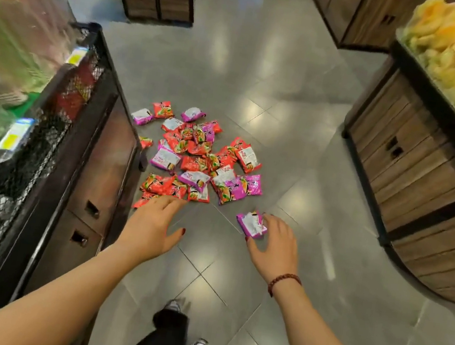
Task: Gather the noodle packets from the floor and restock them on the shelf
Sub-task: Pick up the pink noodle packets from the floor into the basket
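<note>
Seemingly, right hand [275,248] pinches purple packet [252,224]; left hand [152,226] splays open beside pile [198,161] edge.

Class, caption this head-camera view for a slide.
Right hand grips a purple noodle packet while the open left hand hovers beside the pile on the floor.

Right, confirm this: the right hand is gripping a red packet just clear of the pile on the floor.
Wrong colour: the packet in the right hand is purple and white, not red. The head view shows it gripped just clear of the pile on the floor.
</note>
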